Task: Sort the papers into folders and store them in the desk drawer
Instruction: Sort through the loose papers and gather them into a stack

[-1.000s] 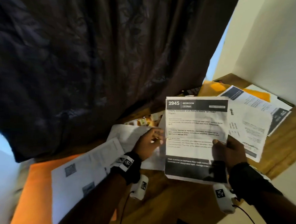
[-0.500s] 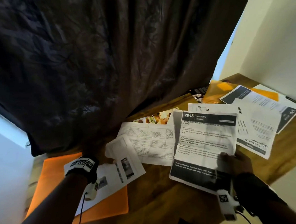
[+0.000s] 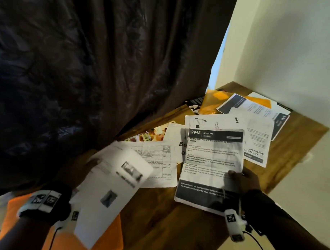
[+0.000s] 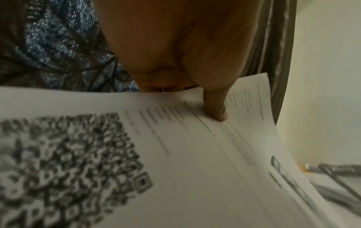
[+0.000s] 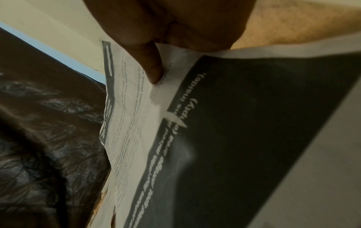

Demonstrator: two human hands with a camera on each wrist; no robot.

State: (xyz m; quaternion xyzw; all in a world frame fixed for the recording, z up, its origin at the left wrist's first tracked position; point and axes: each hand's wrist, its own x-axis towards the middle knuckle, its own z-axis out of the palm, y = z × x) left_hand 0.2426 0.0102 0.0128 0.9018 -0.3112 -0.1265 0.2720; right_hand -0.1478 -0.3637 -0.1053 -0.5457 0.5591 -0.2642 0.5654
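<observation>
My right hand (image 3: 242,180) pinches the "2945 BEDROOM" sheet (image 3: 212,164) by its lower right edge; in the right wrist view the thumb (image 5: 152,66) lies on top of that sheet (image 5: 215,138). My left hand (image 3: 90,163) holds a white printed sheet with QR codes (image 3: 114,186), lifted and blurred above the orange folder (image 3: 67,244). The left wrist view shows the thumb (image 4: 215,106) pressed on this sheet (image 4: 175,154) with the other fingers hidden beneath. Loose papers (image 3: 158,160) lie between the two hands on the wooden desk (image 3: 156,218).
A dark curtain (image 3: 102,71) hangs along the desk's far side. More papers (image 3: 258,136) and a second orange folder (image 3: 215,100) fill the far right corner against the pale wall (image 3: 289,64). A colourful flyer (image 3: 151,134) peeks from under the sheets.
My left hand let go of the "2945" sheet, went left to the orange folder and has lifted the QR-code sheet toward the middle. My right hand kept its hold.
</observation>
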